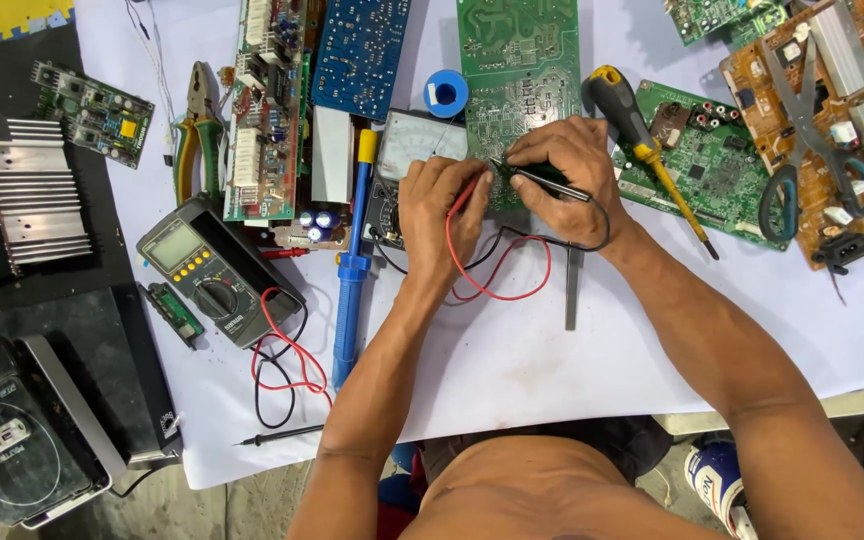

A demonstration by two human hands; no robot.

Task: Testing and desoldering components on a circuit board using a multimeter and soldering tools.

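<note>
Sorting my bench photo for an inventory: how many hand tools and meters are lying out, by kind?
Meters: 2, a grey digital multimeter and a white-faced analog meter.
Screwdrivers: 1, yellow-and-black handle.
Pliers: 1, green-handled.
Scissors: 1, teal-handled.
Blue desoldering pump: 1.
Total: 6.

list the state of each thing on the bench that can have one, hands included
left hand: holding the red probe on the green circuit board
right hand: holding the black probe, tip on the board
analog meter: face up, partly hidden by the hands
digital multimeter: face up, leads plugged in, unheld
pliers: lying shut
scissors: lying slightly open
screwdriver: lying unheld
</note>
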